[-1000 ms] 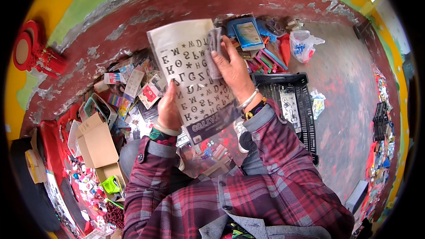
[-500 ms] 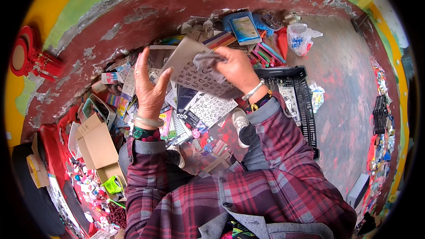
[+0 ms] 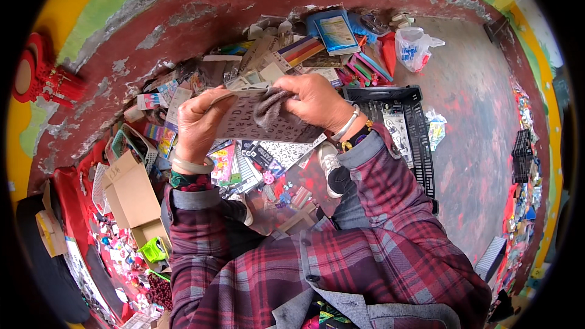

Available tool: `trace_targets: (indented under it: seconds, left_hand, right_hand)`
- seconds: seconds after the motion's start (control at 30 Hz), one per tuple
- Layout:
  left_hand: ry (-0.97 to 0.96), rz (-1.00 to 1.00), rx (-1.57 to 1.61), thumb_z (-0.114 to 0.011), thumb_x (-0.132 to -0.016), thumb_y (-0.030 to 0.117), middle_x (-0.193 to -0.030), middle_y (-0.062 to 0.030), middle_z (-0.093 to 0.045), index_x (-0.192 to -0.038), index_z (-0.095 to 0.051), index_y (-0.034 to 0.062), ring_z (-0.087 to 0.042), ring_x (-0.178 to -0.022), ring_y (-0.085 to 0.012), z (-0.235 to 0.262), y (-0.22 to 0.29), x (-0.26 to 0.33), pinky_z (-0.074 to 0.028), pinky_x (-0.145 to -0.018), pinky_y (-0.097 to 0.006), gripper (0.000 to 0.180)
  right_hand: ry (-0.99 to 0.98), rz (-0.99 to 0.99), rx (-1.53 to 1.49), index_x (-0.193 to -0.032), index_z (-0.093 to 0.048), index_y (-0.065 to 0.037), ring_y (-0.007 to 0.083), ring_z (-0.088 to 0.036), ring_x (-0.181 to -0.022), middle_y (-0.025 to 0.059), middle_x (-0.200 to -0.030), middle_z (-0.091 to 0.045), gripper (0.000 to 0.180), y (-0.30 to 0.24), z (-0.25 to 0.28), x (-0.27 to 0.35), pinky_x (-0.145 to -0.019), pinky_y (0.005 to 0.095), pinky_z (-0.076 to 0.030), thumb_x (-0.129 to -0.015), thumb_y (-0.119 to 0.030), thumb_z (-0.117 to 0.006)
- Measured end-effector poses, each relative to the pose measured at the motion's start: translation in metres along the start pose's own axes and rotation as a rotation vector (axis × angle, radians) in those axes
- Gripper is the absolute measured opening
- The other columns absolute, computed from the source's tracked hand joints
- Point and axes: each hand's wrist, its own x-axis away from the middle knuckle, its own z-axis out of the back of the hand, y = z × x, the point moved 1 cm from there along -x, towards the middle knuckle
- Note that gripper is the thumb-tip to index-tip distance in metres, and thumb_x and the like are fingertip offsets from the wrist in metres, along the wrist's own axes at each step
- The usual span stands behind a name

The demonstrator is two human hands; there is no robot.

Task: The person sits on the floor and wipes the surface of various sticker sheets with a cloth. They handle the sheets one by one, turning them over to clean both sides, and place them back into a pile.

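Grey cloth [image 3: 268, 111] was bunched in the right hand [image 3: 319, 101], its fingers clenched round it, against the front of the sheet [image 3: 239, 123]. The left hand [image 3: 201, 119] gripped the sheet's left edge. The sheet, printed with dark letters, was tilted between both hands, above the pile [image 3: 259, 157]. A black crate [image 3: 421, 140] stood to the right, near a white bag [image 3: 415, 49].

Lettered sheet [image 3: 239, 120], seemingly tilted; crumpled cloth [image 3: 269, 111]
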Motion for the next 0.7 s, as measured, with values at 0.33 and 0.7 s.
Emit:
trace_targets:
  seconds: [0.33, 0.7]
  left_hand:
    - [0.189, 0.122, 0.22, -0.066, -0.083, 0.0, -0.087, -0.0029, -0.067, -0.098, -0.069, -0.0029, -0.057, -0.079, -0.0071, 0.044, -0.009, 0.011, -0.045, -0.075, -0.019, 0.016]
    - [0.29, 0.154, 0.391, -0.066, -0.085, 0.01, -0.086, -0.0041, -0.068, -0.096, -0.07, -0.0002, -0.06, -0.076, -0.0088, 0.06, -0.01, 0.013, -0.047, -0.073, -0.022, 0.015]
  right_hand:
    - [-0.144, -0.119, 0.099, -0.09, -0.063, -0.003, 0.0284, -0.06, -0.072, 0.0159, -0.077, -0.061, 0.02, 0.018, 0.038, 0.011, -0.064, 0.034, -0.046, -0.072, -0.012, -0.059]
    - [-0.158, -0.296, -0.364, -0.099, -0.063, 0.002, 0.0096, -0.06, -0.083, 0.0054, -0.09, -0.067, 0.027, 0.015, 0.061, 0.022, -0.074, 0.0238, -0.047, -0.074, 0.003, -0.055]
